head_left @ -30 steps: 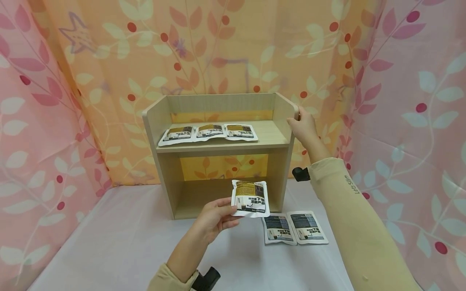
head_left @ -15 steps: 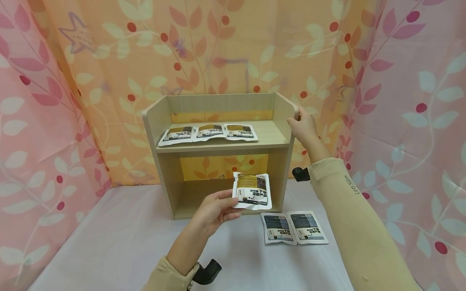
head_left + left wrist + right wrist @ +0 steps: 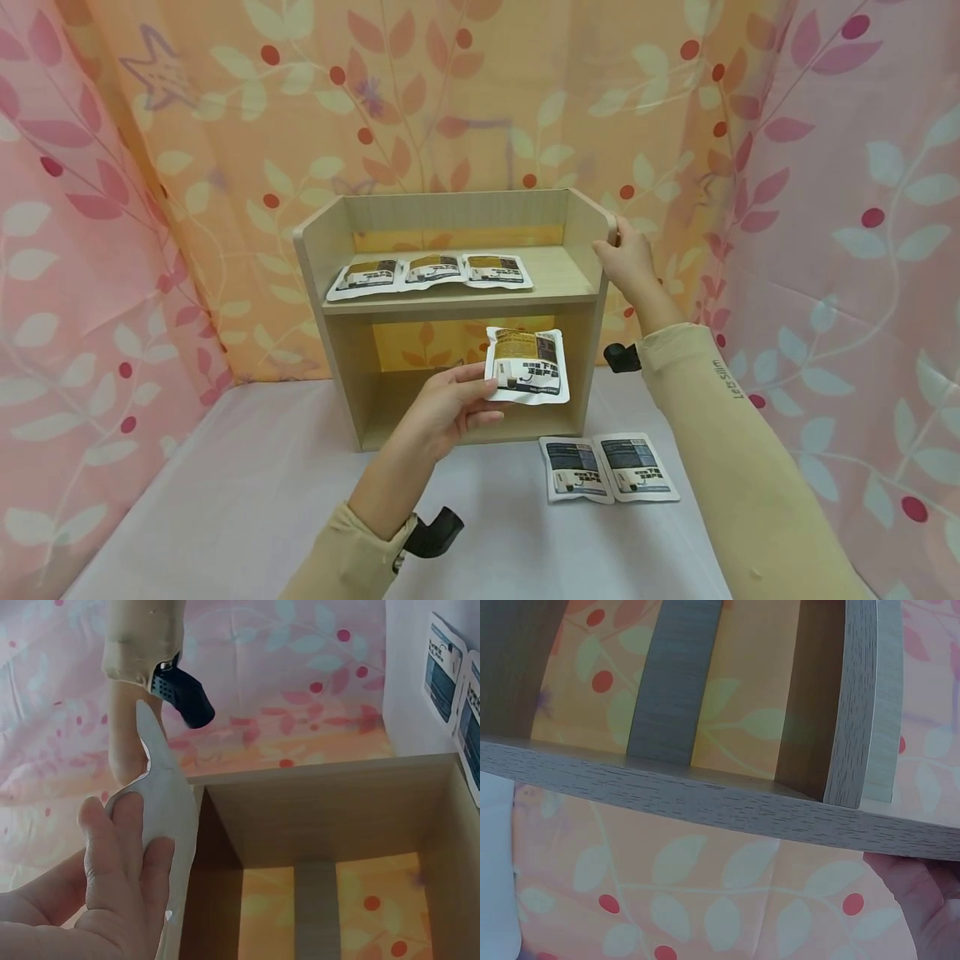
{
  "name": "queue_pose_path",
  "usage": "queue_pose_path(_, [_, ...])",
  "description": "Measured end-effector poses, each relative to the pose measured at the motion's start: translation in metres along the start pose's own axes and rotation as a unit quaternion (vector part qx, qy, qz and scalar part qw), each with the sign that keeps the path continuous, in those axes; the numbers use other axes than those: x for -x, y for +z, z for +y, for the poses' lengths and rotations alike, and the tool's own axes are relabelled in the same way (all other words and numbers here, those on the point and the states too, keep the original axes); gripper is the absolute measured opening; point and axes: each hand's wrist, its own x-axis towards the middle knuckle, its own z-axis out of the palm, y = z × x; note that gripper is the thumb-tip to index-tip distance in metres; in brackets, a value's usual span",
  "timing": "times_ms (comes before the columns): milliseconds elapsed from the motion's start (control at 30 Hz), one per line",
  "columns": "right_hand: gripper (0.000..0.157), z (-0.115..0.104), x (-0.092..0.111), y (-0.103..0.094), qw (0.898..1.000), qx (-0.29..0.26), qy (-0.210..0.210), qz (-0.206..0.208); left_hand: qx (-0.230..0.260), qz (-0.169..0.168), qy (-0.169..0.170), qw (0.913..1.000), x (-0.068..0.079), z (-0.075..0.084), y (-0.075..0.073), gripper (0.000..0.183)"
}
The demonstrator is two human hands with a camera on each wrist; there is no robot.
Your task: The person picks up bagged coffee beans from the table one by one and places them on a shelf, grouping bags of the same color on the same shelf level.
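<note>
In the head view my left hand (image 3: pixel 450 408) pinches a white pouch with a gold and black label (image 3: pixel 528 367) by its left edge, thumb on the front. It is held up before the lower opening of a small wooden shelf (image 3: pixel 450 307). The left wrist view shows the pouch's plain pale back (image 3: pixel 169 806) with my fingers (image 3: pixel 112 877) spread against it. My right hand (image 3: pixel 628 260) grips the upper right side panel of the shelf. In the right wrist view part of that hand (image 3: pixel 922 896) shows at the panel's edge (image 3: pixel 705 806).
Three gold-labelled pouches (image 3: pixel 431 271) lie side by side on the upper board, toward the left. Two pouches with dark blue labels (image 3: pixel 609 468) lie on the white tablecloth (image 3: pixel 225 500) before the shelf's right corner. Patterned curtains (image 3: pixel 450 100) close in the back and sides.
My left hand has raised the gold-labelled pouch from near the shelf's base toward the upper board, slightly to the right. The right hand keeps its grip on the side panel.
</note>
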Motion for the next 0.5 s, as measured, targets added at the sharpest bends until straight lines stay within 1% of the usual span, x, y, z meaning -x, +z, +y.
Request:
queue_pose_path(267, [0.054, -0.002, 0.002, 0.001, 1.0, -0.008, -0.001, 0.002, 0.012, -0.007, -0.001, 0.9999, -0.003, 0.014, 0.009, 0.041])
queue_pose_path(500, [0.054, -0.001, 0.003, 0.0, 1.0, -0.011, -0.006, 0.005, 0.02, -0.01, 0.006, 0.9997, -0.005, 0.02, 0.019, 0.04])
